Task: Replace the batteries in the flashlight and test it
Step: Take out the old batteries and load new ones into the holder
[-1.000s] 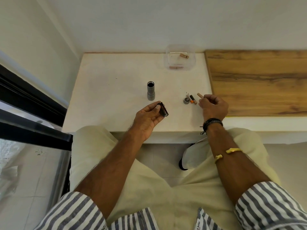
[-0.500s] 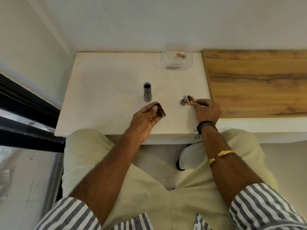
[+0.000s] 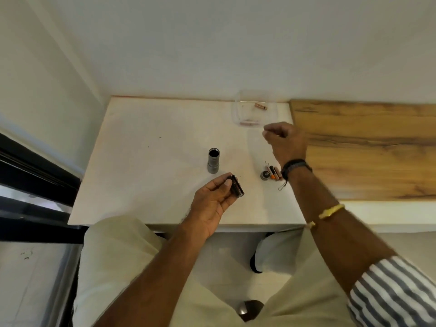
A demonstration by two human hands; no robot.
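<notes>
Nearest, the left hand (image 3: 213, 201) is clamped on a dark battery holder (image 3: 236, 185) just above the worktop (image 3: 146, 142), angled so its open side seems to face right, probably ready for loading. Beyond it the flashlight body (image 3: 213, 160) stands upright, open end up, apart from both hands. To the right, several batteries (image 3: 273, 173) lie beside a small round cap (image 3: 265, 175), apparently set aside. Farther back, the right hand (image 3: 284, 140) hovers with fingers curled together near a clear container (image 3: 253, 107); whether it holds anything cannot be told. One battery (image 3: 260, 106) lies inside the container.
</notes>
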